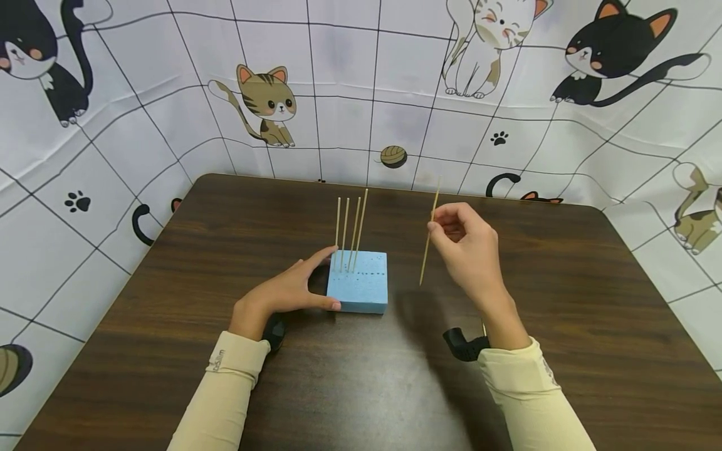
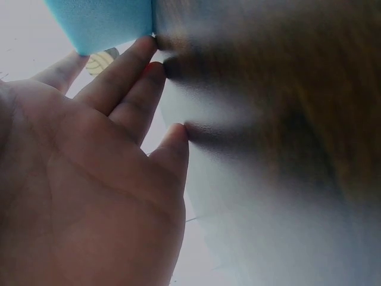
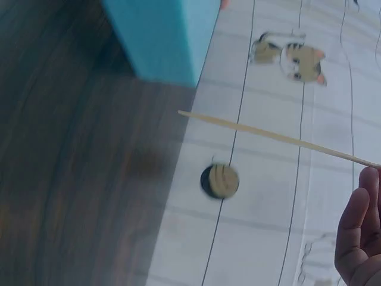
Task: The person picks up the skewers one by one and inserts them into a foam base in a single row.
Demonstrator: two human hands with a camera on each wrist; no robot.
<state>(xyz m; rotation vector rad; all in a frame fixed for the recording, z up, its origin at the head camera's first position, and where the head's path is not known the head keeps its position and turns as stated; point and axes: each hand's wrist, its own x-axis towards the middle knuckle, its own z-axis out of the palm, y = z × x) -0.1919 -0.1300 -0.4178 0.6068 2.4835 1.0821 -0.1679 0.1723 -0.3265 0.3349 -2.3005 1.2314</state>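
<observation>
A light-blue foam block (image 1: pixel 361 293) with rows of small holes lies on the table. Several thin wooden skewers (image 1: pixel 345 232) stand upright along its left part, the rightmost leaning a little. My left hand (image 1: pixel 286 289) holds the block from its left side, thumb at the front corner and index finger at the back corner. To the right of the block, my right hand (image 1: pixel 470 247) pinches another wooden skewer (image 1: pixel 426 254) between thumb and fingers, above the table. In the right wrist view the skewer's pointed tip (image 3: pixel 184 112) hangs free, apart from the block.
The dark brown wooden table (image 1: pixel 564 282) reaches back to a white sheet (image 1: pixel 344 62) printed with cats and grid lines. Black wrist mounts (image 1: pixel 465 344) sit at both cuffs. Something thin and pale shows by the right wrist, too small to tell.
</observation>
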